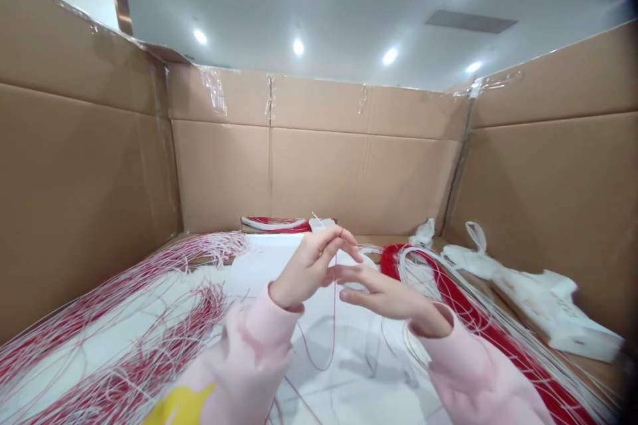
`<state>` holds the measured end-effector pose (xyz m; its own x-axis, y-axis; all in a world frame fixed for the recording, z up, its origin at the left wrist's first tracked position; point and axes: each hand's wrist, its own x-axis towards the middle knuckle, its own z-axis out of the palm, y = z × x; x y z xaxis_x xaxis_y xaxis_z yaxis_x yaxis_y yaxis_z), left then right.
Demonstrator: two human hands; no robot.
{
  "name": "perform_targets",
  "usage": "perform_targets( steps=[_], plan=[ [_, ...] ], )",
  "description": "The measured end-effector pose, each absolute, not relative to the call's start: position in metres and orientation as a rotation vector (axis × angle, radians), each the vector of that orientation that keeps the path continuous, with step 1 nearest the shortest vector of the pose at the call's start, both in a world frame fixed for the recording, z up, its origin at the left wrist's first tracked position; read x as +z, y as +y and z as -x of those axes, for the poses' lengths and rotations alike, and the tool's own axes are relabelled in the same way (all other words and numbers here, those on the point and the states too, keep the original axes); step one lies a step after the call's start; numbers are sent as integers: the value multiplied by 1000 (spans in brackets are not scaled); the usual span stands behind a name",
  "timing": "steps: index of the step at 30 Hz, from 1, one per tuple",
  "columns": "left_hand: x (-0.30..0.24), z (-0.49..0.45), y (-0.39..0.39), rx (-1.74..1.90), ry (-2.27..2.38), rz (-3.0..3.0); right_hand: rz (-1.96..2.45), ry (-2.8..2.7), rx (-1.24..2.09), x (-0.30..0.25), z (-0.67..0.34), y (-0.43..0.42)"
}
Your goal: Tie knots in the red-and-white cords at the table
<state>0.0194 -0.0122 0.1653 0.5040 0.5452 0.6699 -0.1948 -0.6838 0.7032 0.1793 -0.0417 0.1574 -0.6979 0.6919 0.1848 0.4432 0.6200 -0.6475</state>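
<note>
The left hand [310, 267] pinches one thin red cord [334, 319] (the right hand [379, 293] open beside it).

Left hand [305, 267] — fingertips [343, 236] hide what they pinch; thin white sliver [315, 218] above them too fine to name. Far red-white bundle [273, 224] partly hidden behind that hand. Red-white strands [100, 352] cut off by bottom-left edge; pink sleeves [478, 372] too.
</note>
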Motion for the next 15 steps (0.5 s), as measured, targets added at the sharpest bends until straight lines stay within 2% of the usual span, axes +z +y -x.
perform_targets(
  steps=[8, 15],
  plan=[
    [169, -13, -3, 1598, 386, -1770, 695, -1961, 1257, 140, -172, -43],
    [173, 74, 56, 2071, 342, -1091, 878, -1827, 1092, 163, -227, -30]
  ],
)
